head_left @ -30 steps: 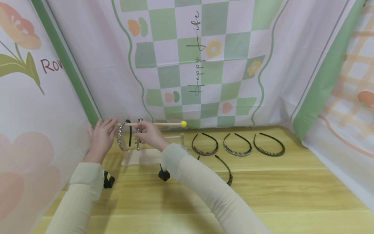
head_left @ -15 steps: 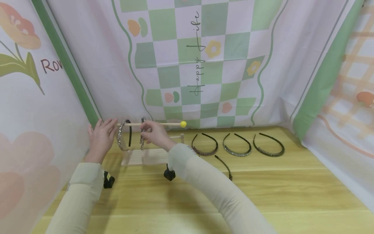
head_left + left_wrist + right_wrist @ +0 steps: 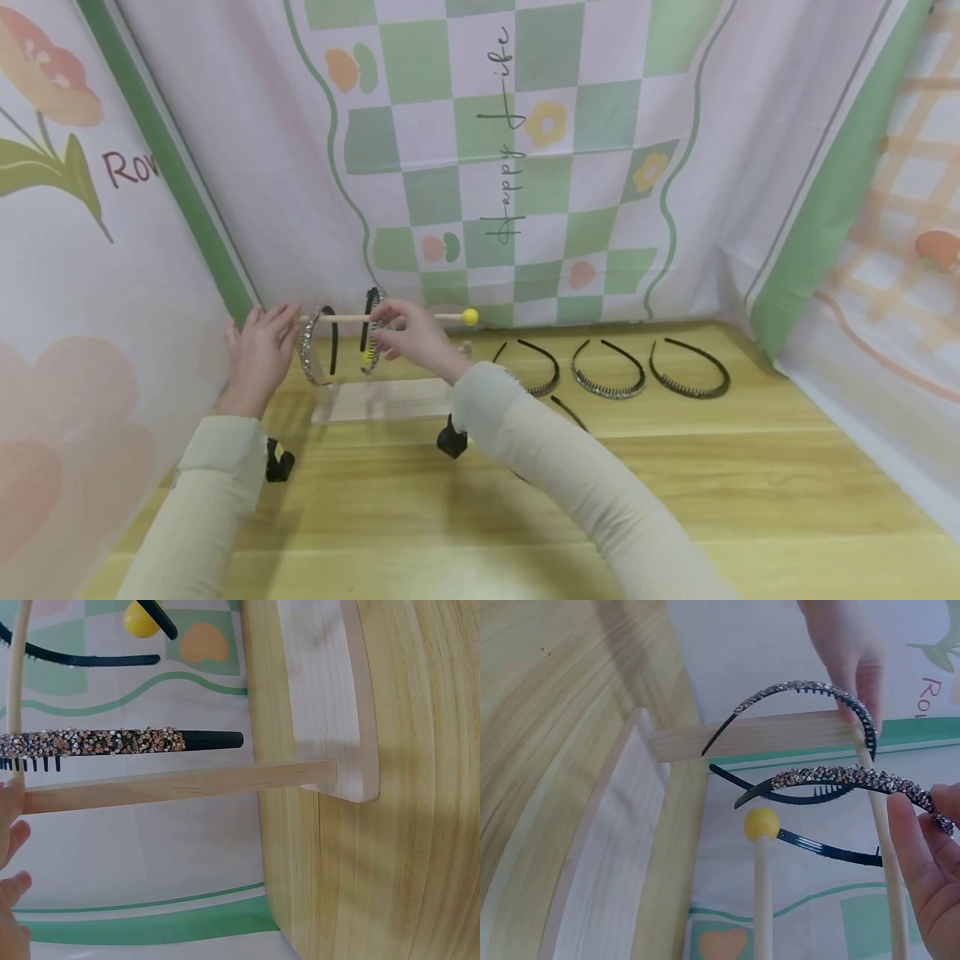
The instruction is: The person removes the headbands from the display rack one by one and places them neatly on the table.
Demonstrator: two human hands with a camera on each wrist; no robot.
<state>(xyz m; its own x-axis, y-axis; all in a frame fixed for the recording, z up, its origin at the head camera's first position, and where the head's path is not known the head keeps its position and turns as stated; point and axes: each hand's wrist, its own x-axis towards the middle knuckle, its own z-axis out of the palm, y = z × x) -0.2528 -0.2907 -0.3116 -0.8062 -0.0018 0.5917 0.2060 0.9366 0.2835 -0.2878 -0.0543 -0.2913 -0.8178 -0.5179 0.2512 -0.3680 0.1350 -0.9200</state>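
Note:
My right hand [image 3: 420, 337] pinches a glittery black headband [image 3: 825, 777] with comb teeth. Its loop stands upright around the upper rod [image 3: 341, 318] of a small wooden stand, about midway along. Another rhinestone headband [image 3: 306, 350] hangs on the same rod near its left end, apart from the held one. My left hand [image 3: 262, 350] rests with its fingers at the top of the left post [image 3: 180, 787], where the rod begins. A yellow ball [image 3: 470, 317] caps the rod's right end. Part of the held headband is hidden behind my right fingers.
A lower rod ends in another yellow ball [image 3: 762, 825] beneath the headbands. The stand's pale base [image 3: 382, 402] sits on the wooden table [image 3: 712, 492]. Several headbands lie to the right, such as the silvery one [image 3: 611, 392]. A patterned cloth [image 3: 487, 167] hangs behind.
My right hand has moved right along the upper rod with the pinched headband, away from the hanging one, and the headband has turned slightly. My left hand has stayed at the post.

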